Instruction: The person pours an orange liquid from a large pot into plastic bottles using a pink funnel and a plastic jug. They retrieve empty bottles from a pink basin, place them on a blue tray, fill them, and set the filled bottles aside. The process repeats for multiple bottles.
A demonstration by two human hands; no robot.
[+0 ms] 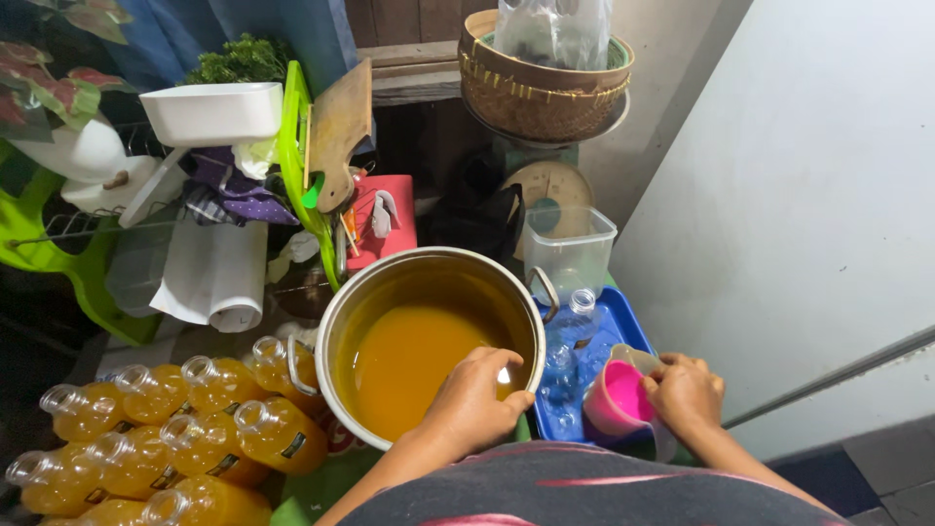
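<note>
Head view: the left hand [474, 401] is lowered inside the pot [429, 282], its grip closed on something small just above the orange liquid [404, 356]; what is held cannot be told. The right hand [686, 392] is closed on the rim of a pink funnel [620, 397], which is set in a clear bottle [662, 438] beside the blue tray [623, 326]. Empty bottles [575, 336] are lying in that tray. Filled bottles [195, 429], uncapped, are grouped left of the pot. A clear tub [570, 248] is placed behind the tray.
</note>
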